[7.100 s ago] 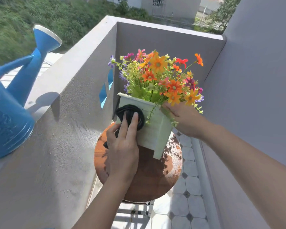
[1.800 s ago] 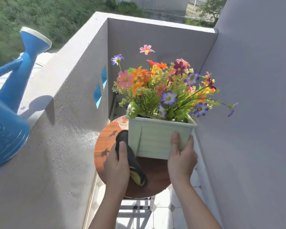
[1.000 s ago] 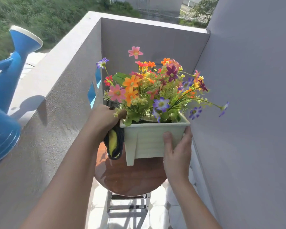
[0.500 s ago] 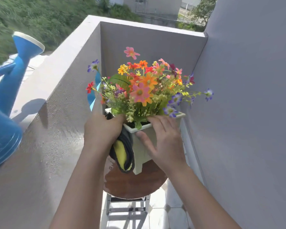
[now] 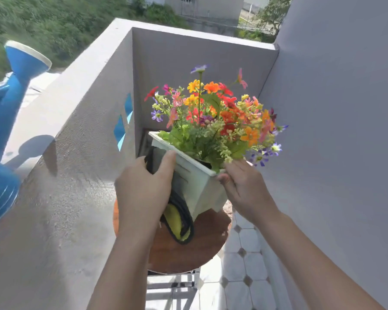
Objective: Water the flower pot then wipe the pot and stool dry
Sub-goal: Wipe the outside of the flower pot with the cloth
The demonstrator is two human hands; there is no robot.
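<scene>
A pale square flower pot full of colourful flowers is held tilted above the round brown stool. My left hand presses a black and yellow cloth against the pot's left side, thumb on the rim. My right hand grips the pot's near right corner under the flowers. The cloth hangs down below my left hand. The pot's lower edge sits close to the stool top; contact is hidden.
A blue watering can stands on the grey parapet wall at the left. A grey wall closes the right side. White tiled floor and the stool's metal legs show below.
The pot has been turned and tilted, flowers now leaning right. My right hand has shifted from the pot's front face to its right corner. The left hand still holds the cloth against the side.
</scene>
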